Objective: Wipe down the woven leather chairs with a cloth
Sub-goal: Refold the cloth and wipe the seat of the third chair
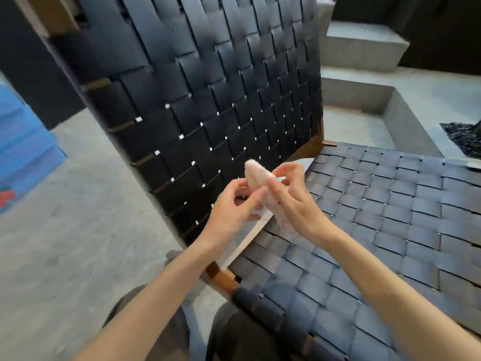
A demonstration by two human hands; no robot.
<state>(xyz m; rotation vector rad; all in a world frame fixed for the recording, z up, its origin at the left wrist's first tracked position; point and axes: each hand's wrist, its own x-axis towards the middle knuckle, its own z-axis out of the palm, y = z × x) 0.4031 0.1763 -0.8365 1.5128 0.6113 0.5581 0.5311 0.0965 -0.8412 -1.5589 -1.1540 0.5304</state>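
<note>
Floor: grey concrete (78,204) is seen left of the chair and beyond it.
Chair: a black woven leather chair (208,100) with a wooden frame is set on the floor; its feet are hidden.
Left of the chair: a blurred blue object (23,142) is seen on the floor, well apart.
Beyond the chair: grey concrete steps (364,48) are seen.
Right of the chair's back: a dark shiny heap (463,139) is seen inside a low concrete kerb.

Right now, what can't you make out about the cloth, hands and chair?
Head view:
Cloth: lower part hidden by the right hand; folded or bunched, too blurred to tell.
Backrest: top cut off by the upper edge.
Seat: far side cut off by the right edge.
Blue object at left: blurred, cut off, unidentifiable.
</note>
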